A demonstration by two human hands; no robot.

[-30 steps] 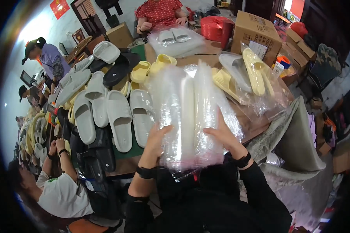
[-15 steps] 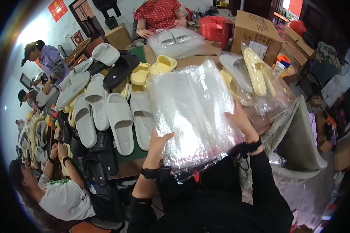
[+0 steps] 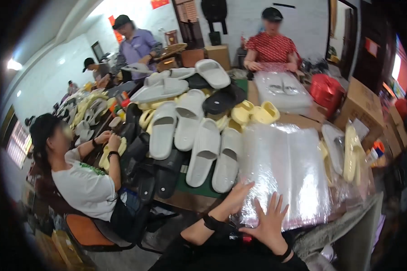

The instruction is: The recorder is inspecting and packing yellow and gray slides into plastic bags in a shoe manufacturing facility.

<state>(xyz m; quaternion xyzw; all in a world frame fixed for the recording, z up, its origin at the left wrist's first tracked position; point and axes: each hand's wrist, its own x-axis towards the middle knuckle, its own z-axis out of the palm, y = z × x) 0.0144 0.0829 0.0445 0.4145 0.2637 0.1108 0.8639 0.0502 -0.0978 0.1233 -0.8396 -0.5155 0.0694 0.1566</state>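
A stack of clear plastic bags [image 3: 285, 174] lies on the table in front of me, shiny and flat. At its lower left corner is my left hand [image 3: 236, 198], fingers stretched out against the edge and partly overlapping one another. My right hand [image 3: 270, 220] is spread wide over the near edge of the bags, holding nothing. Just left of the stack lie grey slide sandals [image 3: 203, 153], and beyond it are yellow slippers [image 3: 264, 113]. To its right, a yellow slipper [image 3: 350, 156] and a grey one [image 3: 333, 144] are in clear bags.
A person in red [image 3: 272, 49] stands across the table behind bagged grey slippers [image 3: 282, 88]. Beside them are a red roll [image 3: 325, 90] and a cardboard box [image 3: 359, 106]. At left, a seated person in white [image 3: 83, 180] handles a yellow slipper [image 3: 107, 156]. Black slides [image 3: 169, 174] lie near the table edge.
Both hands have left the sides of the bag stack, which now lies flat. My right hand has moved left and spread open. The view has turned left.
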